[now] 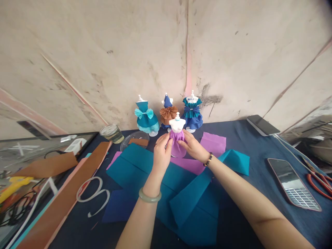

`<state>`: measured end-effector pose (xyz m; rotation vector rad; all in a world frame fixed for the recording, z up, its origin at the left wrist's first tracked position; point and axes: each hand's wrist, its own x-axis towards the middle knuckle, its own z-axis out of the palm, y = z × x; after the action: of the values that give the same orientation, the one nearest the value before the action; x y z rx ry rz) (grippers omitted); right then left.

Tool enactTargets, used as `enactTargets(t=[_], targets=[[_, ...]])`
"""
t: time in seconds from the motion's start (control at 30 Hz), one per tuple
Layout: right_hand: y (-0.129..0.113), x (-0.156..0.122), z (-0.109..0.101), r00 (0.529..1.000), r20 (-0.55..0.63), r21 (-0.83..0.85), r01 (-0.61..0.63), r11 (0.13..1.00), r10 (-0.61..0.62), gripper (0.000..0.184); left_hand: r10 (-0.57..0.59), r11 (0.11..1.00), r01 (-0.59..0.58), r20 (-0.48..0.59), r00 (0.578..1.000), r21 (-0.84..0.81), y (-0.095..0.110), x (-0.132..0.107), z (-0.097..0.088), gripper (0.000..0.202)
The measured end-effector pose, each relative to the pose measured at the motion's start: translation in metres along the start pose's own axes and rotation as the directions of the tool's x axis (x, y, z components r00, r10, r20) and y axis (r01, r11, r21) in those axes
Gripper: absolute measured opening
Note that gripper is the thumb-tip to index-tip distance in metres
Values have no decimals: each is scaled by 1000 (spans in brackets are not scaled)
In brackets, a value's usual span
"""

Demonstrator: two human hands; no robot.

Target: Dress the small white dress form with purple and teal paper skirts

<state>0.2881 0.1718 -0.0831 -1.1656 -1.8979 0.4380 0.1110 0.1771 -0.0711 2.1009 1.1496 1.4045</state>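
Observation:
A small white mannequin bust [177, 124] stands on the table with a pleated purple skirt piece [177, 141] wrapped around its waist. My left hand [162, 154] pinches the purple piece from the left, fingers closed on it. My right hand [192, 146] presses the same purple piece from the right, fingers curled on it. Under my forearms lie folded teal sheets [192, 200] and purple sheets [213, 143].
Three dressed mini mannequins stand by the wall: teal [145, 117], brown [168, 113], blue [192, 114]. A glass jar [112, 133] and a clear lid [135, 140] sit left. Brown strips [64, 200], a white strip [93, 193], two phones [294, 183] [263, 124] and red-handled scissors [320, 181] lie around.

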Motion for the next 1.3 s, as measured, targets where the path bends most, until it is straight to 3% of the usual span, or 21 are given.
enactTargets(t=[0.1,0.23,0.53,0.73,0.93,1.1,1.3], targets=[[-1,-1,2,1000,-21,2,-1,1000,1,57,-89,995,87,-40,995,-56,0,-1,1,32],[-1,-3,1,999,2,-2,-47,999,47,60,-203,975,200,-22,979,-95,-4,-1,0,47],[-7,-6,10,999,-32,-73,-32,997,29,62,-25,999,23,63,998,40,-9,1,1,36],[-10,-7,15,994,-74,-44,-85,995,82,58,-90,994,96,96,991,-61,1,-3,3,39],[-8,-6,12,994,-46,-13,-96,995,96,53,-191,968,200,70,979,-153,-2,-3,1,48],[-6,-6,7,996,-8,-7,-88,996,88,56,-136,982,143,61,989,-126,-3,-2,0,41],[-8,-7,11,1000,-11,-53,2,999,-3,51,-77,993,82,54,996,-89,-2,-4,3,32]])
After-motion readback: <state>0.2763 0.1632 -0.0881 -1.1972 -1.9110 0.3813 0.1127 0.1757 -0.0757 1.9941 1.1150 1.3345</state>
